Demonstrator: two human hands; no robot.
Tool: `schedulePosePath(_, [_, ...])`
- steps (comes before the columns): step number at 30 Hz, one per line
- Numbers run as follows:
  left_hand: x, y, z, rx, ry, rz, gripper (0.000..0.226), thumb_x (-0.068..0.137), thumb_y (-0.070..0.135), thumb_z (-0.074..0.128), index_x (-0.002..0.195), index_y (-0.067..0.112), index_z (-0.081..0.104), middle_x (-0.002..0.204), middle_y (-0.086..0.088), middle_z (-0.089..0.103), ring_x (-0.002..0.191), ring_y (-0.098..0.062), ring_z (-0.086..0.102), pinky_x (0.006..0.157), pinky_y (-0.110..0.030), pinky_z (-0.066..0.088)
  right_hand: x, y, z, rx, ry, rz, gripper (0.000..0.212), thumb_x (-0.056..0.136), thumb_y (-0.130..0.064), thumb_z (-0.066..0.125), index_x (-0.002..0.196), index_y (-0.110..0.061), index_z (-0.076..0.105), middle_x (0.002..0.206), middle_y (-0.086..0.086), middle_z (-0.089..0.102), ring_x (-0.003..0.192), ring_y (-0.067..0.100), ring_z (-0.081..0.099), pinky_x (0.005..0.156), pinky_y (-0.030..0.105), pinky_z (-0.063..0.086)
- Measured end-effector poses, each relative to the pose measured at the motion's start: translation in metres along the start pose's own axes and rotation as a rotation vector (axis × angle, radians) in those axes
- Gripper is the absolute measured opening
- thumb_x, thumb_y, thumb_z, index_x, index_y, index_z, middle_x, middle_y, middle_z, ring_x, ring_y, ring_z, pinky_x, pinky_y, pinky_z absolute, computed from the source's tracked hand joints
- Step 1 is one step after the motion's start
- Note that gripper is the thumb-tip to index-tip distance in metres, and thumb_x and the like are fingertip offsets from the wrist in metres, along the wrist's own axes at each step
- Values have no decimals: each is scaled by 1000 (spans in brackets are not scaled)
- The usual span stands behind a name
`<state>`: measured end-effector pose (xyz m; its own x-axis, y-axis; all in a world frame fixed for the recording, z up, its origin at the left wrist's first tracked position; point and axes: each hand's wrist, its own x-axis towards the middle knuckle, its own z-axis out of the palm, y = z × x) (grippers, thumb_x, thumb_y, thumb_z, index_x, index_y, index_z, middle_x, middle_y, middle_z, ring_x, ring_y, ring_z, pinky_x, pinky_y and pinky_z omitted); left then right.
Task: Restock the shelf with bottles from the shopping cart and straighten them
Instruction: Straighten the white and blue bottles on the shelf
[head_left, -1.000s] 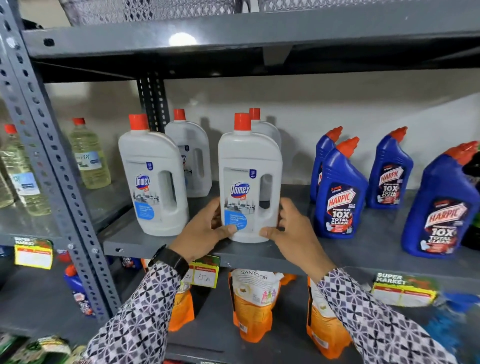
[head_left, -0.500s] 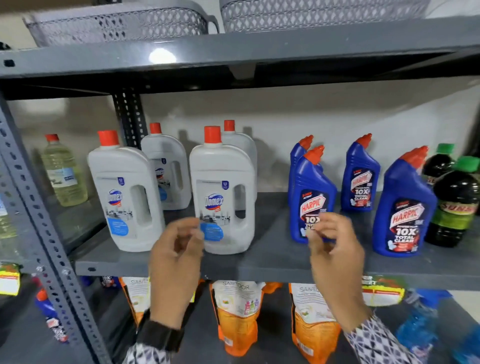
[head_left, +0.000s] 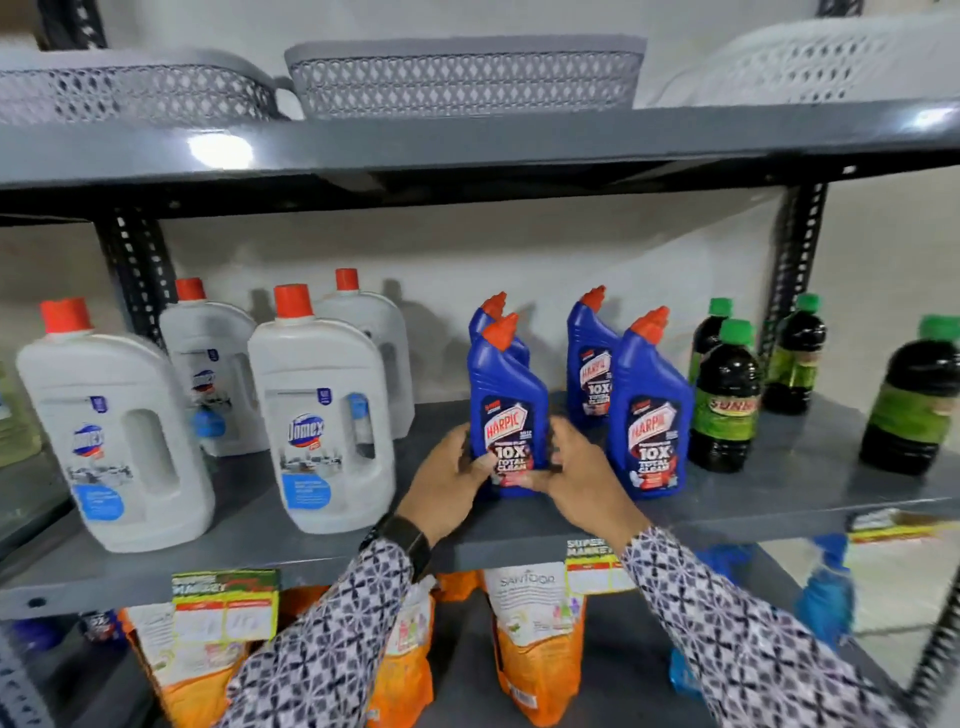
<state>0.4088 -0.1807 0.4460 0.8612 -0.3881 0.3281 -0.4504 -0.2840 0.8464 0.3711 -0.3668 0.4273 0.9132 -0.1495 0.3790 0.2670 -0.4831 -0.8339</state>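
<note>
Since the earlier frame, both hands were shifted off the Domex bottle (head_left: 322, 421); left hand (head_left: 449, 480) and right hand (head_left: 584, 475) now clasp the front Harpic bottle (head_left: 508, 410). Risk: its 3 o'clock neighbouring Harpic bottle (head_left: 652, 410) could be toppled if nudged.

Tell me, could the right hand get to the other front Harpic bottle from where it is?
Probably yes: the right hand sits beside that Harpic bottle, nothing between them, though it would first have to let go of its present bottle.

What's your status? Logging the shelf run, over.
Left hand and right hand both in a grip on front Harpic bottle, upright on shelf. Second Harpic bottle close on the right. Nothing blocking.
</note>
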Motion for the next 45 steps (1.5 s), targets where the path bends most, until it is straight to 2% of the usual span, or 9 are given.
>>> schedulePosePath(5, [-13,-6,4,-34,-52,47,38,98,11,65,133,24,56,126,8,72,114,0,69,98,-17,55,-22,6,-14,-53,16,-28,63,77,-22,83,130,-33,50,119,-14,70,110,5,68,97,38,56])
schedulePosePath(19, [-30,-5,19,48,225,50,55,95,25,71,146,27,52,118,17,69,101,19,65,84,-5,51,-49,0,-24,-63,46,-60,76,86,-21,76,148,-36,36,124,-21,63,108,-11,61,99,23,53])
schedulePosePath(22, [-49,8,33,-104,562,30,44,96,23,68,138,29,58,116,2,71,97,4,69,78,-6,51,-72,7,-58,-102,180,-143,62,87,-22,73,141,-37,46,124,-14,69,109,-4,66,96,23,56])
schedulePosePath(25, [-68,35,73,-306,701,78,22,97,17,65,116,25,71,101,-12,74,86,-31,71,77,-28,57,-89,23,-112,36,389,-227,38,86,-18,71,121,-30,65,99,-12,75,87,7,74,77,35,62])
schedulePosePath(29, [-70,90,167,-261,326,102,21,96,23,62,110,30,76,96,0,82,84,-11,77,77,-23,61,-78,62,-197,7,609,-225,41,82,-16,72,119,-30,60,100,-10,70,88,7,70,75,26,59])
schedulePosePath(32, [-48,117,235,-54,86,92,40,105,20,52,144,16,58,135,4,68,122,-3,63,106,-18,46,-41,94,-237,56,285,-46,83,74,-11,84,144,-26,41,134,1,57,121,17,58,90,9,50])
schedulePosePath(35, [-21,130,276,8,98,-48,52,109,21,42,159,10,34,146,-1,54,134,-5,46,105,-11,30,-6,111,-250,16,-45,-9,111,59,-32,90,152,-30,29,151,-4,47,137,15,47,113,39,40])
schedulePosePath(40, [14,135,297,-119,237,-226,59,110,29,38,164,17,18,170,1,24,158,-16,21,120,-19,12,9,120,-247,108,-93,-22,81,59,-27,90,130,-30,50,127,-7,66,119,11,64,104,45,50])
schedulePosePath(45, [38,141,305,-181,101,-123,49,109,21,42,157,23,35,156,0,49,130,-4,53,117,-28,37,-2,124,-269,85,-84,-40,75,64,-18,89,129,-27,53,117,-10,71,110,6,68,101,39,53])
